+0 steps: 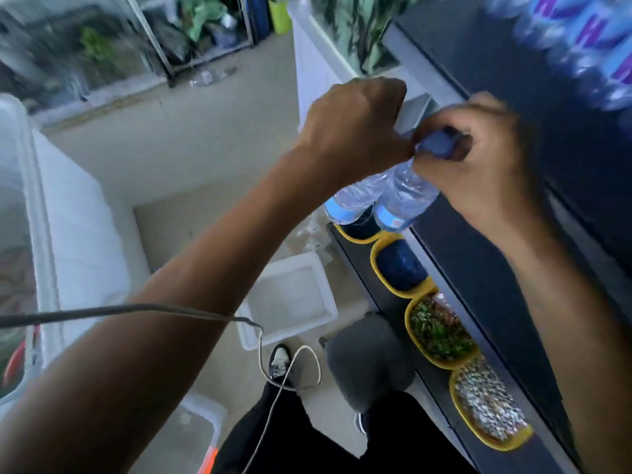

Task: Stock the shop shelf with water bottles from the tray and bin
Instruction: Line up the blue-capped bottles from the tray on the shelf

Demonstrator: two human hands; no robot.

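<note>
The person holds 2 clear plastic water bottles with light blue label bands, hanging side by side and touching, against the front of the dark shelf unit (478, 295). The left hand (355, 128) is a closed fist over the top of the left bottle (355, 198), hiding its cap. The right hand (478, 172) has its fingers and thumb curled round the blue cap (439, 145) of the right bottle (405, 196).

Below them, a lower ledge of the unit carries a row of 4 yellow bowls. The first yellow bowl (355, 238), partly hidden under the bottles, holds something dark blue. The second yellow bowl (376, 268) holds blue granules. The third yellow bowl (415, 340) holds a green and brown mix, and the fourth yellow bowl (460, 422) holds pale grey and white bits.

On the floor beside the ledge sits a white rectangular plastic tray (326, 289); only its white bottom shows inside. A large white translucent plastic bin (37, 213) stands at the far left, with something red and green low inside, too blurred to identify. On the top shelf at upper right are blurred blue-labelled packs (581, 35).
</note>
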